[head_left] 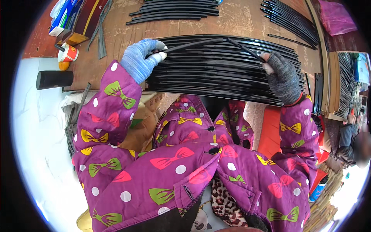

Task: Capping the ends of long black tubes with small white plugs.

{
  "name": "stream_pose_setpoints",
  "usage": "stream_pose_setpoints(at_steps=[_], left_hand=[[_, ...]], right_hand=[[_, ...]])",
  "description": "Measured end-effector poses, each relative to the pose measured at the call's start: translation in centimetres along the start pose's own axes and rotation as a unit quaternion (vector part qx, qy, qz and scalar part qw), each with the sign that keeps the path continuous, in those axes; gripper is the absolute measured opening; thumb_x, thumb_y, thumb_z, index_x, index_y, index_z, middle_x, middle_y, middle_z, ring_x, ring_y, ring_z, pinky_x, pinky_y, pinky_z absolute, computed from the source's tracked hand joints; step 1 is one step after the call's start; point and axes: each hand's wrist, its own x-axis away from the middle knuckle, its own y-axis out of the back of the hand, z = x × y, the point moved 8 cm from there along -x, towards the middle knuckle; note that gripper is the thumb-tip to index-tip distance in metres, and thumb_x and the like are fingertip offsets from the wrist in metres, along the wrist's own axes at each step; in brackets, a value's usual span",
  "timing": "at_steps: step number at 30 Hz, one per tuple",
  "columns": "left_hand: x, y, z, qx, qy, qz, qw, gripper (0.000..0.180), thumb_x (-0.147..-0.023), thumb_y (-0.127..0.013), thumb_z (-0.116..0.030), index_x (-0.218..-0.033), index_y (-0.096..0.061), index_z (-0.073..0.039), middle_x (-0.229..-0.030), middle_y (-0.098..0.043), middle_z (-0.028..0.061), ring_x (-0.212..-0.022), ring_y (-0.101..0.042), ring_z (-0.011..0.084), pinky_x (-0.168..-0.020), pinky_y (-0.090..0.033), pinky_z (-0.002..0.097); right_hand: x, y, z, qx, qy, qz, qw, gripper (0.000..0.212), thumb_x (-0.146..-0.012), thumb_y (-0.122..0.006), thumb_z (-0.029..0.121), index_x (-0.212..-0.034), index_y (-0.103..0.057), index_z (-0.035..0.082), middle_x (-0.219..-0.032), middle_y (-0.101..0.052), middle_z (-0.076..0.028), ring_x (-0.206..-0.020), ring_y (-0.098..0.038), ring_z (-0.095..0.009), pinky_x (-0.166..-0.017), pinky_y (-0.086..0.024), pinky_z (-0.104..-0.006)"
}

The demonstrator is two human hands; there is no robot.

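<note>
My left hand (139,60), in a light blue glove with bare fingertips, pinches one end of a black strip (195,44). My right hand (284,77), in a dark grey fingerless glove, pinches a thinner black strip (245,48). The two strips meet at an angle midway between my hands; whether they are joined or one piece bent there cannot be made out. Beneath them a wide layer of long, glossy black strips (208,73) lies side by side along the near edge of the wooden table (112,34).
More black strips (174,11) lie at the far middle, with another bundle (290,21) at far right. On the left are a paper cup (68,53), a dark cylinder (55,79), a box (83,21) and a tissue pack (63,17). Pink plastic (336,17) sits far right; another person (348,139) is beyond.
</note>
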Motion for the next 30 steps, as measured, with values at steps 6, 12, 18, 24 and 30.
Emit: stream_pose_setpoints(at_steps=[6,12,18,24,30], left_hand=[[0.5,-0.5,-1.1,-0.032,-0.045,0.03,0.998,0.018,-0.076,-0.06,-0.006,-0.093,-0.061,-0.002,-0.079,-0.061,0.0041,-0.068,-0.053,0.0092,-0.063,-0.043,0.023],[0.9,-2.7,-3.5,-0.087,-0.117,0.092,0.985,0.017,-0.076,-0.058,-0.008,-0.09,-0.061,0.001,-0.076,-0.061,0.0069,-0.07,-0.056,0.0138,-0.065,-0.043,0.0268],[1.6,-1.3,-0.6,0.008,-0.001,0.09,0.996,0.021,-0.072,-0.065,-0.01,-0.091,-0.063,-0.002,-0.078,-0.062,0.0065,-0.07,-0.057,0.0119,-0.066,-0.045,0.0255],[1.4,-1.3,0.2,0.01,-0.01,0.1,0.995,0.026,-0.069,-0.07,-0.014,-0.092,-0.063,-0.003,-0.079,-0.063,0.0079,-0.072,-0.058,0.0142,-0.067,-0.046,0.0271],[1.9,-0.9,-0.9,-0.019,-0.032,0.092,0.995,0.019,-0.07,-0.066,-0.006,-0.088,-0.063,0.0,-0.078,-0.061,0.0073,-0.075,-0.057,0.0131,-0.069,-0.045,0.0263]], right_hand=[[0.2,-0.7,0.0,0.002,-0.006,0.032,0.999,0.023,-0.076,-0.056,0.008,-0.099,-0.054,0.007,-0.085,-0.055,-0.012,-0.076,-0.055,-0.031,-0.065,-0.044,-0.0374],[-2.6,-1.3,2.8,0.009,0.063,0.055,0.996,0.025,-0.073,-0.06,0.014,-0.097,-0.056,0.009,-0.08,-0.055,-0.011,-0.074,-0.054,-0.028,-0.065,-0.043,-0.0362],[0.6,6.4,-3.0,0.083,-0.086,-0.168,0.979,0.027,-0.077,-0.06,0.014,-0.103,-0.057,0.006,-0.092,-0.059,-0.009,-0.084,-0.057,-0.02,-0.075,-0.044,-0.0292],[8.8,6.1,-11.8,-0.135,-0.392,-0.122,0.901,0.03,-0.089,-0.045,0.028,-0.103,-0.057,0.005,-0.074,-0.056,-0.002,-0.056,-0.05,-0.006,-0.053,-0.038,-0.0189],[10.1,3.7,-11.1,-0.33,-0.378,-0.148,0.852,0.031,-0.086,-0.05,0.029,-0.099,-0.057,0.002,-0.069,-0.056,-0.004,-0.054,-0.05,-0.007,-0.048,-0.037,-0.0189]])
